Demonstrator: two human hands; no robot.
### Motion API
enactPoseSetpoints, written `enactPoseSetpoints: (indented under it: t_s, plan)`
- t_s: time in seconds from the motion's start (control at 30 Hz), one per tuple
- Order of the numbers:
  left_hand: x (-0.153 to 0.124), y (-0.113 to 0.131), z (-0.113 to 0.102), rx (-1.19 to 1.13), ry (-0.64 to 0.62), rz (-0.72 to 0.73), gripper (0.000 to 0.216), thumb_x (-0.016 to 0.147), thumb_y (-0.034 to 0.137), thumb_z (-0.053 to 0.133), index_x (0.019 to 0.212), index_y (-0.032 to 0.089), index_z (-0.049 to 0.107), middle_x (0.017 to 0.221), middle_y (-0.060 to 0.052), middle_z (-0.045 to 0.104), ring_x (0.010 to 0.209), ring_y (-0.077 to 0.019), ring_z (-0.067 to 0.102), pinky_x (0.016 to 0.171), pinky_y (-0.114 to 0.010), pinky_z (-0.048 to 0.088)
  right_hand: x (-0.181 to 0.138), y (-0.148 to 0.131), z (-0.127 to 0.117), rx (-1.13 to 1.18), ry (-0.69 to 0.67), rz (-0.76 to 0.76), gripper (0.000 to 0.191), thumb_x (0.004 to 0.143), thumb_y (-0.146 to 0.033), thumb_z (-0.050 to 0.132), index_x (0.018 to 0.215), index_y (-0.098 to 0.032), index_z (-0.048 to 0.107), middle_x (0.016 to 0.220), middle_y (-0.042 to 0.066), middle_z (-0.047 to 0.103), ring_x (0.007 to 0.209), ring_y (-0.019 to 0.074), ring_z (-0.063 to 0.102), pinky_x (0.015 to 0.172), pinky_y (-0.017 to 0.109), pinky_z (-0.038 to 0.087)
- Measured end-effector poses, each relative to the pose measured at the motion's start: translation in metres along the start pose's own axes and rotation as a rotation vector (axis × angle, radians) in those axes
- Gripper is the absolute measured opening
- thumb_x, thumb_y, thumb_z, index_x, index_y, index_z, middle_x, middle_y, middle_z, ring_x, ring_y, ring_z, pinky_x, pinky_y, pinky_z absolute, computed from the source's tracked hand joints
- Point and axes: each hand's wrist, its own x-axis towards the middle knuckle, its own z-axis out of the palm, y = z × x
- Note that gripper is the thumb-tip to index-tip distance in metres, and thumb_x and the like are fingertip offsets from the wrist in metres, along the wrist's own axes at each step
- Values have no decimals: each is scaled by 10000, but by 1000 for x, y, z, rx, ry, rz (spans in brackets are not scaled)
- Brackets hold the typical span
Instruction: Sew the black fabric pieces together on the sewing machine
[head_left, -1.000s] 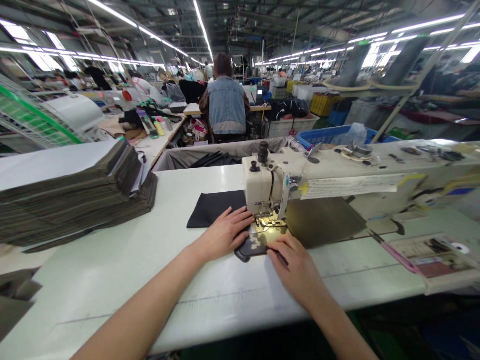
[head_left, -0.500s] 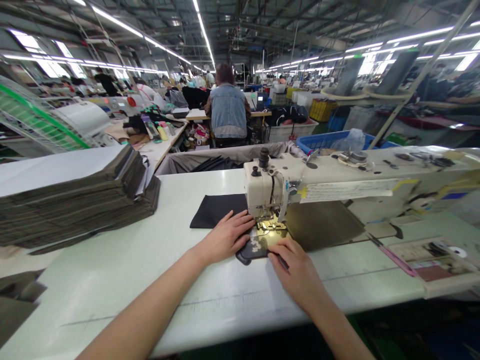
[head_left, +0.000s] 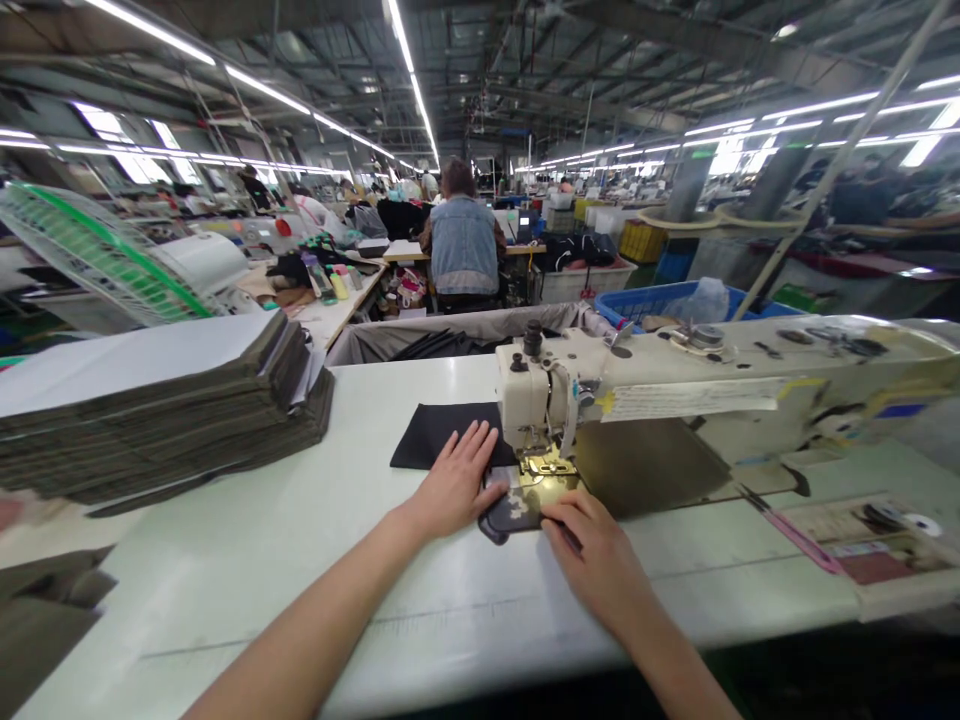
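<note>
A folded piece of black fabric [head_left: 431,437] lies flat left of the sewing machine [head_left: 525,400], its right end by the presser foot. My left hand [head_left: 450,487] is open, fingers spread, with the fingertips on the fabric and the thumb over the worn dark plate [head_left: 517,508] in front of the needle. To the right, my right hand [head_left: 596,550] rests at the front edge of the brass needle area [head_left: 551,488]. Its fingers are curled and pressed together, and a dark bit shows under them; what it is stays hidden.
A tall stack of dark fabric pieces [head_left: 165,430] stands at the left. Pink-handled tweezers [head_left: 799,535] lie by a small parts tray [head_left: 874,550] on the right. Behind the table are a cloth-lined bin [head_left: 367,340], a blue basket [head_left: 645,300] and a seated co-worker [head_left: 463,240].
My left hand has spread its fingers and turned them more forward, drawing slightly back from the presser foot. The right hand keeps its place. The view has tilted up a little.
</note>
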Motion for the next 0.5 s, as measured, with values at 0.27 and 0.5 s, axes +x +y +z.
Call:
enactPoseSetpoints:
  t_s: [0.27,0.5]
  plan:
    - [-17,-4,-12,35,-61,-108,511,943,317,538,1414,120,525,1499,-203,490,1387,-349,467,1117,-514,395,-9,0,-11,-1,77,46,161,986,-261,517,945,-234,670,918,57,667,870,216,650,803,366,544]
    - [-18,-7,-24,-54,77,-145,300,801,152,598,1079,193,704,1046,-120,711,1038,-307,663,922,-423,544,-11,2,-11,11,45,62,166,980,-294,522,934,-236,670,921,52,668,872,218,652,794,356,538]
